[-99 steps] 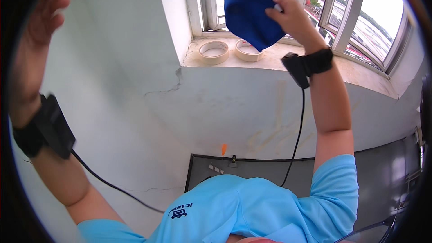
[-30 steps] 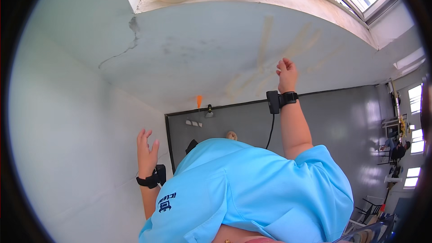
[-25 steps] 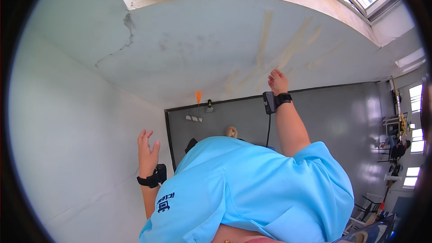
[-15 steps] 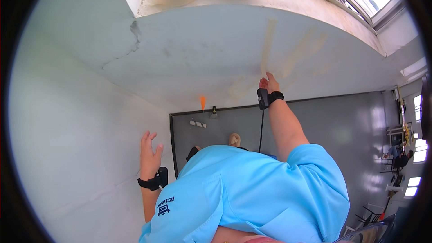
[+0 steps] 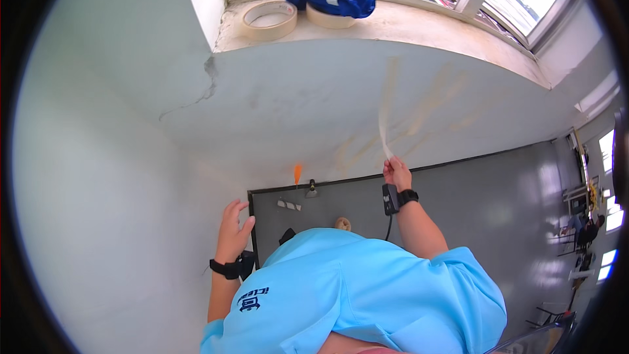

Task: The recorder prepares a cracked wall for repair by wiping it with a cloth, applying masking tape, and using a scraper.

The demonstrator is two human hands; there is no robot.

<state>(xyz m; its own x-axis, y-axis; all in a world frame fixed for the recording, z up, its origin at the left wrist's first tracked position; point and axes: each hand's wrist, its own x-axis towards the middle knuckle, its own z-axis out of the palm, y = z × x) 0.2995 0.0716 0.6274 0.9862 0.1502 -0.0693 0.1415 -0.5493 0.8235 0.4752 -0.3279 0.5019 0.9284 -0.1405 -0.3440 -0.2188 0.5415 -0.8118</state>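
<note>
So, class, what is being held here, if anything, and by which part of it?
The right hand holds a pale tape strip by its lower end; the left hand holds nothing.

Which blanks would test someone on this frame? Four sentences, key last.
The ____ hand pinches the lower end of a pale strip.
The other hand holds ____.
The cloth on the windowsill is ____.
It lies partly over one of ____ tape rolls.
Missing words: right; nothing; blue; two.
</note>
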